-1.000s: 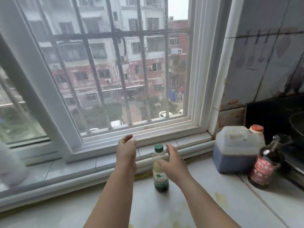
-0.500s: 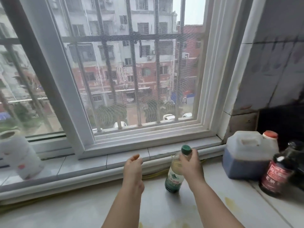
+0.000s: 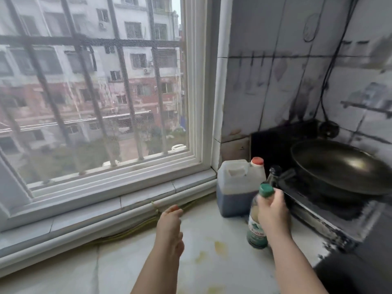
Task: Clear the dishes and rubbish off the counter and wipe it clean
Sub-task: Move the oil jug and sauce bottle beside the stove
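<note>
Right hand [image 3: 272,211] grips green-capped bottle [image 3: 256,228] beside jug [image 3: 237,187] on counter [image 3: 212,262].

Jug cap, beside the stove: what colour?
Orange-red cap on the translucent white jug, clearest in the head view.

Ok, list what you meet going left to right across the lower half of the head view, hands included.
left hand → white jug → green-capped bottle → black wok
</note>
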